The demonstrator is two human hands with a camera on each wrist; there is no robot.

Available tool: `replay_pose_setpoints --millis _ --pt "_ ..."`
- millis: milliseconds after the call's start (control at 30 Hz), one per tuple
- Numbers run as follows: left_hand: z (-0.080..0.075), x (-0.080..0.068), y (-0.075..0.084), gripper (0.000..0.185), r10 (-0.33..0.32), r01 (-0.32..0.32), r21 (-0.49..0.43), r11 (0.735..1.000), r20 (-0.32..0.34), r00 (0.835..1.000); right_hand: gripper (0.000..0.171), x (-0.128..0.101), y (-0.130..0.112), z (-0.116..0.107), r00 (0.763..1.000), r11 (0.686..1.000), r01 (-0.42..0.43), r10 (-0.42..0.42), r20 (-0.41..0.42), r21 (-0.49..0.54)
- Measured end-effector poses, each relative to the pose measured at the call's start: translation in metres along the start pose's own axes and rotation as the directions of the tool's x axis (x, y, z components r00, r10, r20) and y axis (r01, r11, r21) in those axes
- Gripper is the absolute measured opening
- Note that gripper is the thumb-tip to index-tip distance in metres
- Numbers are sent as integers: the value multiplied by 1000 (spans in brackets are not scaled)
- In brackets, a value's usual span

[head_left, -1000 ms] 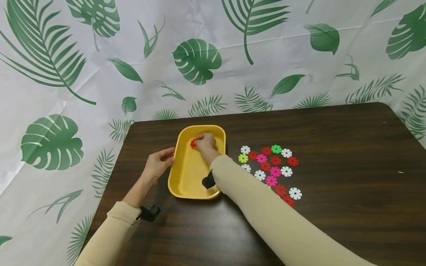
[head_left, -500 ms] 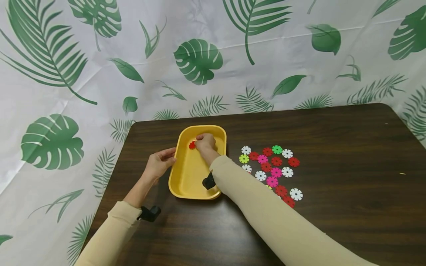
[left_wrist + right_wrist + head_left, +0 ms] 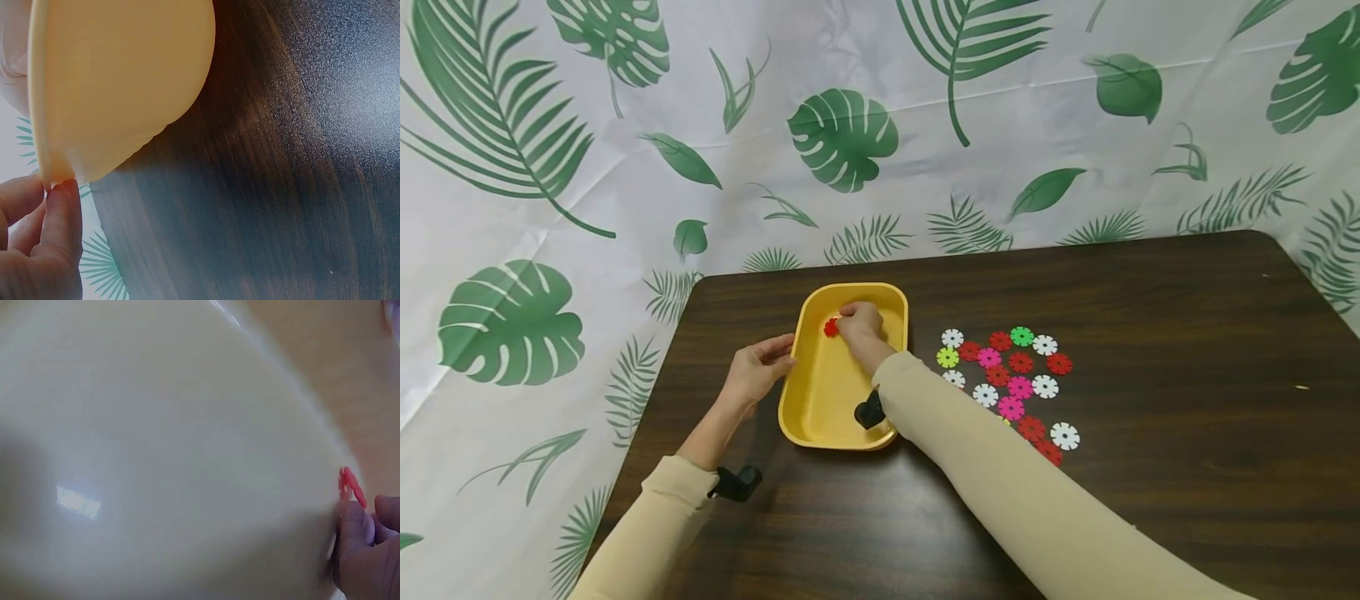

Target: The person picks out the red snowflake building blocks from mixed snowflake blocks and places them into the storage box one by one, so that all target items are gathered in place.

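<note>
Holding a small red plastic gear-shaped disc w/ the right hand, fingertips pinching its edge, down inside the yellow plastic tray near the far end. Disc showing edge-on in the right wrist view, just by the fingers; can't tell if it's touching the tray floor. Steadying the tray's left rim w/ the left hand, fingertips pinching the rim's edge. Looking light, thin, stiff, prob. a bit slippery, so best taking it by the toothed edge btwn thumb & fingertip, not flat on. Tray looking light too, likely sliding easy on the dark wood table. Lying to the right of the tray: a bunch of same-shape discs, red, white, pink, green & yellow-green.
</note>
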State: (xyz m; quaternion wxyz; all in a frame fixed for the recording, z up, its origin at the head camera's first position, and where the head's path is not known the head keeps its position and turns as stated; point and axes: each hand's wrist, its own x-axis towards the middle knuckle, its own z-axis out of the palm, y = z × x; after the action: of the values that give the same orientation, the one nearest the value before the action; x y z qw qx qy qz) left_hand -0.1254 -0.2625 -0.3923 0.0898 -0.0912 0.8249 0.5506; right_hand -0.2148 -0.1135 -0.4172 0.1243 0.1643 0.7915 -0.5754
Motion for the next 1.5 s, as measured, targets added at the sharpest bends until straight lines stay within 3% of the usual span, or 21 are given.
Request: replay_pose_setpoints --millis 433,933,1133,1367,1500 --pt "1 1 0 43 -7 7 7 1000 -9 1000 21 -2 -1 1 1000 998 -3 3 6 61" --pt "2 -1 0 42 7 -7 22 1000 -14 1000 20 -2 -4 -9 999 998 50 -51 9 40" --pt "2 -1 1 42 4 -4 22 1000 -18 1000 21 -6 -14 -20 994 986 68 -79 73 150" --pt "1 -3 2 43 2 -2 30 1000 -15 1000 26 -10 -21 -36 985 936 25 -84 154 351" --pt "2 -3 3 43 3 -3 25 1000 -11 1000 30 -14 -25 -53 976 916 17 -104 194 401"
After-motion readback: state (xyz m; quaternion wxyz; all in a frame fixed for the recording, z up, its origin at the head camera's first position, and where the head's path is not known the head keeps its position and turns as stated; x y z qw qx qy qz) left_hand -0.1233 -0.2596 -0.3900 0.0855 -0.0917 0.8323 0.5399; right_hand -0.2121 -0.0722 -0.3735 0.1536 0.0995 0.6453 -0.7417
